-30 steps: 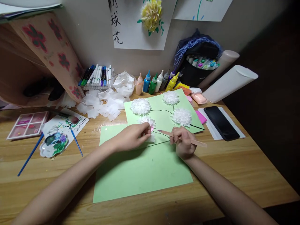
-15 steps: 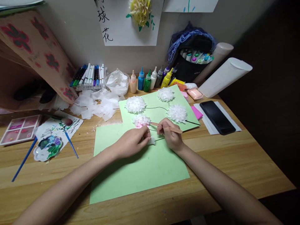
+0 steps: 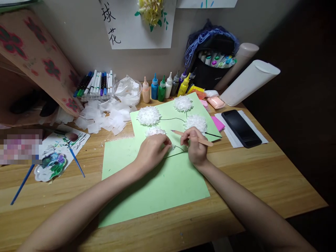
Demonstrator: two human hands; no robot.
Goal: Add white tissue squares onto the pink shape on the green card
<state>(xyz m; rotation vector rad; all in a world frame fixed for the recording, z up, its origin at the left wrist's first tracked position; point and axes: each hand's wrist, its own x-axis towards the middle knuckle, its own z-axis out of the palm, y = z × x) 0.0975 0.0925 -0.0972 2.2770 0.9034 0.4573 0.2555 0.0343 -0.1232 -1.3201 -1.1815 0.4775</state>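
Note:
My right hand [image 3: 196, 145] holds a flat wooden craft stick [image 3: 206, 142], whose narrow, dark tip points left above the upper green sheet [image 3: 168, 110]. To its left, my left hand [image 3: 152, 150] is closed in a pinch on a small white piece of paper [image 3: 172, 147], mostly covered by the fingers. Just behind that hand is a partly hidden white paper flower [image 3: 155, 131]. Other fluffy white flowers, at the left [image 3: 148, 116], the top [image 3: 183, 103] and the right [image 3: 196, 124], sit on this sheet, with thin black lines drawn between them.
A larger green sheet [image 3: 157, 196] lies underneath. Loose white paper squares [image 3: 110, 115], a plastic bowl [image 3: 128, 91] of white paper and several paint bottles [image 3: 162, 89] stand behind. Left are a paint palette [image 3: 49, 167] and brushes; right, a phone [image 3: 241, 128].
The stick's tip has lifted away from the nearest flower as my right hand moved slightly right. My left hand has turned and now covers that flower's front. The camera view has shifted slightly.

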